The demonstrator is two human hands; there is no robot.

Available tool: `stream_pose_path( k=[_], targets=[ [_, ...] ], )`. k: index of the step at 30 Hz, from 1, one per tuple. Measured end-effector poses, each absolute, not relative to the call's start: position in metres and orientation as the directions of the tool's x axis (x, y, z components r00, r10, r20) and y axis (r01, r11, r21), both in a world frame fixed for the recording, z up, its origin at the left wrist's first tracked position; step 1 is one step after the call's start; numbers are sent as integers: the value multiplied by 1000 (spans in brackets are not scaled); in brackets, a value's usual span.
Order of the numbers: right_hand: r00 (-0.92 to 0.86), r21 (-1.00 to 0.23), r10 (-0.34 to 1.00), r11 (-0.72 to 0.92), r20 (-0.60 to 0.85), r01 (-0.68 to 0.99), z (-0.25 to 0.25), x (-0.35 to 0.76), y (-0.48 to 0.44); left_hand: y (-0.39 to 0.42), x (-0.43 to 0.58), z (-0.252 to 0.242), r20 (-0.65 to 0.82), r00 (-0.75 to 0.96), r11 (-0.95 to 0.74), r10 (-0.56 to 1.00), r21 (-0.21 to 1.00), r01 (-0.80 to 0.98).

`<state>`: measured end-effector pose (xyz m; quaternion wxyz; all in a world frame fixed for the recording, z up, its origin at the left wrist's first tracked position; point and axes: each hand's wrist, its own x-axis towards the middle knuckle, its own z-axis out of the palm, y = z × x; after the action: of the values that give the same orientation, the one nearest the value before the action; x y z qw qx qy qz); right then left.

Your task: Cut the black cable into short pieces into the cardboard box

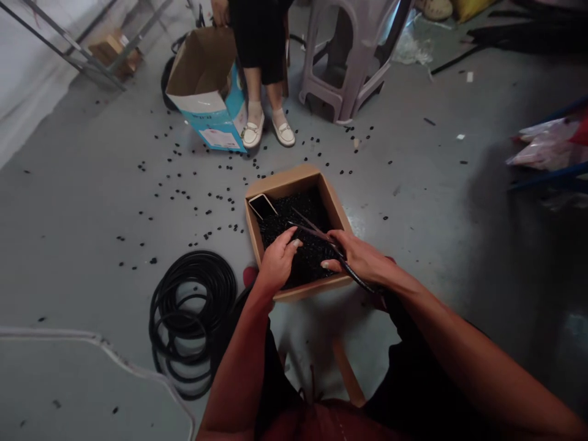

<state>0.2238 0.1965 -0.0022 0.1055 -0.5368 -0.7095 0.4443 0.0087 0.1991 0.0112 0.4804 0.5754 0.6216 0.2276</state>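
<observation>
Looking well along I'd say: the box (294, 180) is packed with black bits (301, 211), but a big hose coil (190, 312) sits on the floor to its left. Right hand (362, 257) has its grip closed round scissors (312, 228) and a hose end (356, 278) over the box; left hand (278, 260) curls onto the bits, can't tell if it's holding any

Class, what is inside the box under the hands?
Black pieces fill the box; a phone lies on them; the right hand holds a tube there. The bottom is covered.

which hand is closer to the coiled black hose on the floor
Left. The left hand is just right of the coiled hose, over the cardboard box; the right hand is farther right.
</observation>
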Motion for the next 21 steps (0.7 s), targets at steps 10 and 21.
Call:
stream_pose_path(
  k=[10,21],
  targets=[
    [-452,-754,830,60,-326,654,-4,225,182,194,18,11,-304,172,151,937,797,585],
    [-496,-744,820,135,-288,654,-19,218,187,200,16,10,-294,226,56,929,714,698]
  ],
)
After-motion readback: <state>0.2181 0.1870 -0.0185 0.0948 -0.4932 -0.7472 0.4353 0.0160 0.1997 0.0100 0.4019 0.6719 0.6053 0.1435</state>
